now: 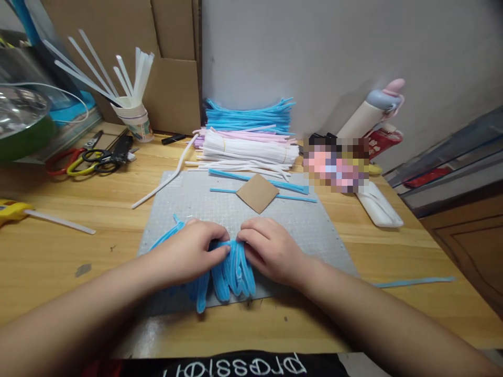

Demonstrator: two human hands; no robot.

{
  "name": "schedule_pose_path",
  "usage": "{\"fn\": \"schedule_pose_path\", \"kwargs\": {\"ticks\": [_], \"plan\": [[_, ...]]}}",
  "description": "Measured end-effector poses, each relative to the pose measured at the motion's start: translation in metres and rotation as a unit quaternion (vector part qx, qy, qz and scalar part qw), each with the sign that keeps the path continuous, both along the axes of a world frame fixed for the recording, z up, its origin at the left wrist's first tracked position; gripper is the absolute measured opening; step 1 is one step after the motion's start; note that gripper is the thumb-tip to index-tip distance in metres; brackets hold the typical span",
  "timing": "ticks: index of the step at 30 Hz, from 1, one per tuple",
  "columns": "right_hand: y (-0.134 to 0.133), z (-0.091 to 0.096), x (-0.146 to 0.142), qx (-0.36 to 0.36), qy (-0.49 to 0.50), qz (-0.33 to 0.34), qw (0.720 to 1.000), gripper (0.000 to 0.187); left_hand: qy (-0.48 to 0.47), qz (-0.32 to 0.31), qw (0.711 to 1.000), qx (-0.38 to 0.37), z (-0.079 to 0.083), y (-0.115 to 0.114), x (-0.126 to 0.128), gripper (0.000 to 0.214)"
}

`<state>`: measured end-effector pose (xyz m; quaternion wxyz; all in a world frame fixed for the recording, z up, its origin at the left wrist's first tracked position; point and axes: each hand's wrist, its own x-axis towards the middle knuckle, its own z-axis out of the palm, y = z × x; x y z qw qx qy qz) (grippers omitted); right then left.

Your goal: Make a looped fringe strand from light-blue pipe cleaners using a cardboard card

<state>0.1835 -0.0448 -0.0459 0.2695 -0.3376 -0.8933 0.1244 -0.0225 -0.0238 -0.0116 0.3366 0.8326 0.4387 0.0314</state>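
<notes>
Blue pipe cleaners [231, 272], bent into a row of long loops, hang between my two hands over the grey cutting mat [314, 241]. My left hand [200, 241] pinches the top of the row between thumb and fingers. Close by on the right, my right hand [271, 246] has its fingertips closed on the same row. A blue end [167, 235] sticks out beyond my left wrist. Part of the looped row is hidden behind my left hand. Just ahead, a cardboard square [258, 193] lies across straight blue pipe cleaners [296, 197].
Bundles of white pipe cleaners [247, 149] and blue ones [247, 116] lie by the wall. On the left are a cup [135, 123] of glue sticks, scissors [84, 159] and a yellow glue gun [13, 210]. A bottle [361, 115] and white case [379, 204] are right.
</notes>
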Motion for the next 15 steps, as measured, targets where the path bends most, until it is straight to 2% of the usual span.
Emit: {"fn": "schedule_pose_path", "kwargs": {"ticks": [2, 6, 10, 15], "plan": [[-0.002, 0.009, 0.0, -0.046, 0.044, 0.013, 0.998, 0.02, -0.021, -0.012, 1.0, -0.017, 0.01, -0.002, -0.004, 0.023], [-0.004, 0.026, 0.0, -0.113, 0.08, 0.06, 0.988, 0.019, -0.029, -0.024, 0.999, 0.003, 0.029, -0.007, -0.008, 0.021], [-0.007, 0.035, 0.002, -0.108, 0.113, 0.077, 0.985, 0.017, -0.053, -0.023, 0.998, 0.009, 0.039, -0.011, -0.005, 0.023], [-0.012, 0.032, 0.004, -0.099, 0.155, 0.054, 0.981, 0.027, -0.111, -0.001, 0.994, -0.006, 0.037, -0.012, 0.001, 0.024]]}}
